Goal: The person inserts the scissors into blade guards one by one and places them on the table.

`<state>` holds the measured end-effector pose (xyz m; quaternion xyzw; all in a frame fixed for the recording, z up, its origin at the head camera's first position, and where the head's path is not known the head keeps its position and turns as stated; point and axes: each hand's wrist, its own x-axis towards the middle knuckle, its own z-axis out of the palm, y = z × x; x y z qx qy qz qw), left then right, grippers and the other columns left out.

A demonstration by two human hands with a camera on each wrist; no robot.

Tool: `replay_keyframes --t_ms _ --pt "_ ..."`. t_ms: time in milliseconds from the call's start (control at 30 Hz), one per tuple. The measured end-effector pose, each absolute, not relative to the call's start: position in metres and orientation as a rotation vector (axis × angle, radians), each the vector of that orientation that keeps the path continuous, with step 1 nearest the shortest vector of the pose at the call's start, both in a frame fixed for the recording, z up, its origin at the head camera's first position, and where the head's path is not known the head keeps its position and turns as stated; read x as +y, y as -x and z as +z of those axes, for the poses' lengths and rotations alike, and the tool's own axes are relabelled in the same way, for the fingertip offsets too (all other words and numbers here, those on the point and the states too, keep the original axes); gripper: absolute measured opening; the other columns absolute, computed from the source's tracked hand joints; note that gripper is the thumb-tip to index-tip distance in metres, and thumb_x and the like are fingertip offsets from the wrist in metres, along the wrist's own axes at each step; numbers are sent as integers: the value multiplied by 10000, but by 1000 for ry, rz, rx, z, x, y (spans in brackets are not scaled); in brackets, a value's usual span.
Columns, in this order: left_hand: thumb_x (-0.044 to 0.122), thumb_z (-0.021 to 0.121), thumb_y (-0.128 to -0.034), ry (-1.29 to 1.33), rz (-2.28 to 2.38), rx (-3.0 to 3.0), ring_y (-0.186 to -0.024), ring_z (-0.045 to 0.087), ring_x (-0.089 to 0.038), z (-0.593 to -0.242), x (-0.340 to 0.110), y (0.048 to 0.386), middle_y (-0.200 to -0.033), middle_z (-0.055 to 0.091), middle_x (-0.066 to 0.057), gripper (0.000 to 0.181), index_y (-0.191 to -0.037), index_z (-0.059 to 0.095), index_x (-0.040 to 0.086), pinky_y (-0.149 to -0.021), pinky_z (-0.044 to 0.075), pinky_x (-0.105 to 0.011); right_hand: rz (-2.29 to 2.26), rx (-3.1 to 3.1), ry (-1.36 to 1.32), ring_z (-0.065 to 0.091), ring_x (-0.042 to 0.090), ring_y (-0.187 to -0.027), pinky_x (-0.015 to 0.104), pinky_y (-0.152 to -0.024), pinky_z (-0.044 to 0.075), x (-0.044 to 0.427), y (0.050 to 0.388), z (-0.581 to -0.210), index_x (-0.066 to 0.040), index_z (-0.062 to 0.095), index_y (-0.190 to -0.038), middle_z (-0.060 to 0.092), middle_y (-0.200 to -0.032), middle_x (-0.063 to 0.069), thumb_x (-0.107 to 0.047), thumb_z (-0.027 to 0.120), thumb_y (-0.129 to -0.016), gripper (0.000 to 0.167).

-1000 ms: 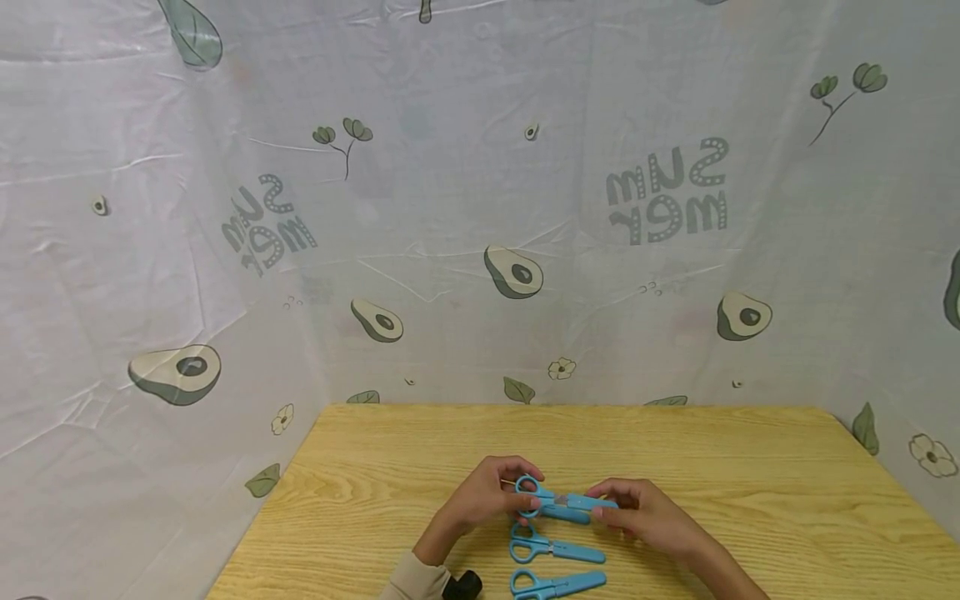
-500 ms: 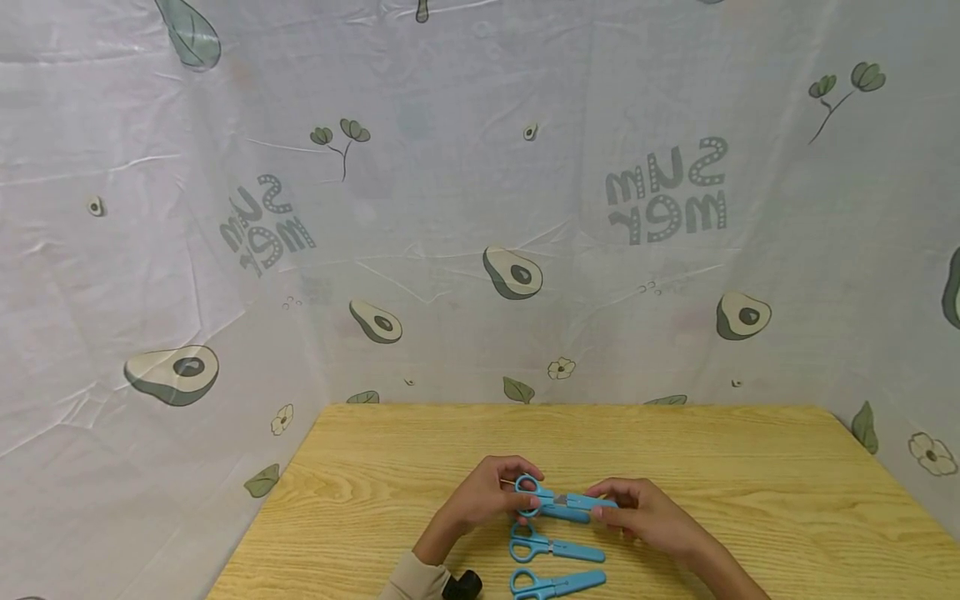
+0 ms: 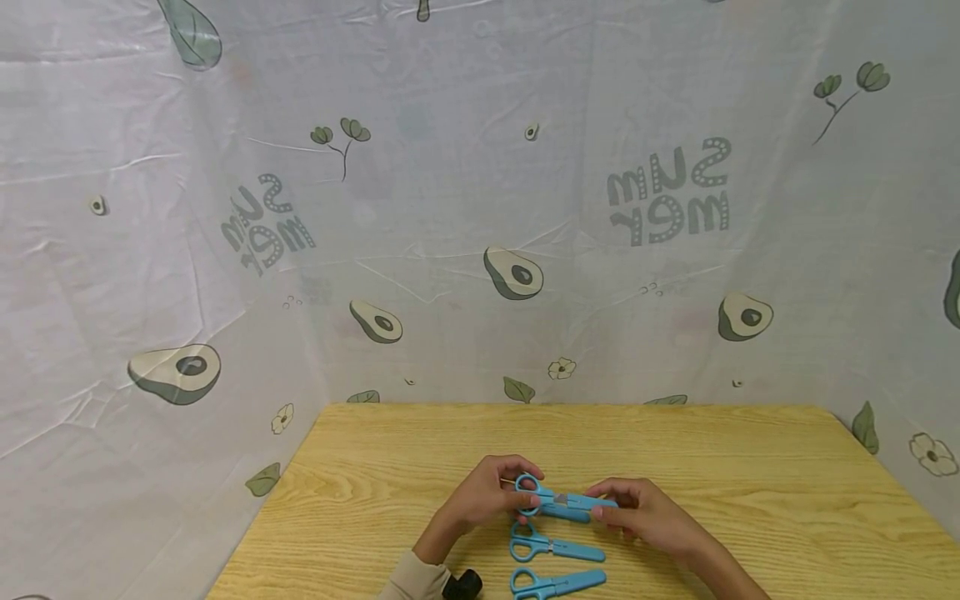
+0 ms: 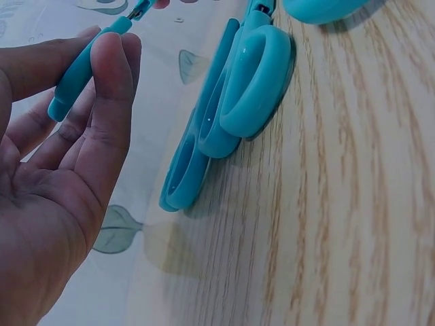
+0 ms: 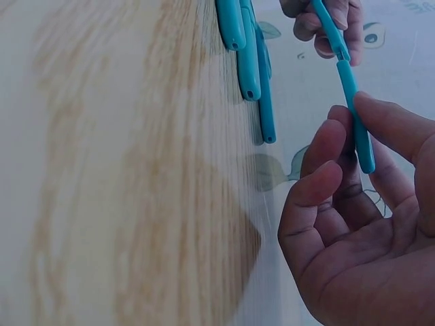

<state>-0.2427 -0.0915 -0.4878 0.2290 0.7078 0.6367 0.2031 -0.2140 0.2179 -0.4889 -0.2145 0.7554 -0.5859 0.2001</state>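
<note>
My left hand (image 3: 483, 496) pinches the blue handle of a pair of scissors (image 4: 75, 78) between thumb and fingers. At the other end, my right hand (image 3: 652, 512) pinches the blue blade cover (image 5: 349, 85) of the same scissors. A bit of grey metal blade shows between handle and cover. The scissors are held above the table, level with the far pair of covered blue scissors (image 3: 567, 514), whose handle is partly hidden in the head view. Two more covered scissors lie nearer: a middle pair (image 3: 573, 550) and a front pair (image 3: 573, 583).
The wood-grain table (image 3: 375, 467) stretches beyond and to both sides of the hands. A pale printed sheet (image 3: 450, 208) hangs behind it and at the sides. A black device (image 3: 462, 586) sits at the left wrist, by a beige sleeve (image 3: 415, 579).
</note>
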Motion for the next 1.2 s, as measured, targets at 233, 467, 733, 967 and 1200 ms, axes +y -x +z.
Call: replay_keyframes --t_ms 233,467,733,967,1200 --pt "-61 722 -981 -638 1776 1977 -741 716 -71 -487 -91 242 -940 668 38 365 -1323 630 -149 -639 636 -238 -1647 2111 596 542 80 -703 263 -599 523 217 214 -489 76 642 -1388 627 -848 -9 -220 651 -1091 419" --pt "-65 727 -977 -623 1782 1982 -742 718 -68 -487 -90 242 -933 668 33 360 -1315 636 -149 -630 631 -231 -1640 2151 578 564 92 -715 273 -591 533 216 213 -488 76 640 -1388 641 -879 40 -224 646 -1093 420" --pt "-56 726 -983 -616 1788 1969 -751 717 -85 -487 -92 242 -937 665 26 360 -1321 637 -139 -647 640 -250 -1653 2150 563 583 108 -744 280 -595 538 217 213 -488 63 647 -1385 648 -888 33 -238 651 -1091 420" --pt "-51 728 -983 -626 1782 1971 -751 716 -74 -486 -92 241 -940 662 31 365 -1324 635 -140 -649 641 -250 -1668 2132 594 578 105 -744 279 -594 527 217 214 -491 70 643 -1390 645 -881 10 -220 641 -1096 413" --pt "-54 727 -980 -642 1783 1974 -735 716 -62 -486 -92 241 -935 672 42 363 -1315 628 -153 -643 639 -242 -1689 2155 617 555 99 -686 262 -563 511 213 212 -492 77 665 -1357 658 -856 -14 -196 650 -1089 383"
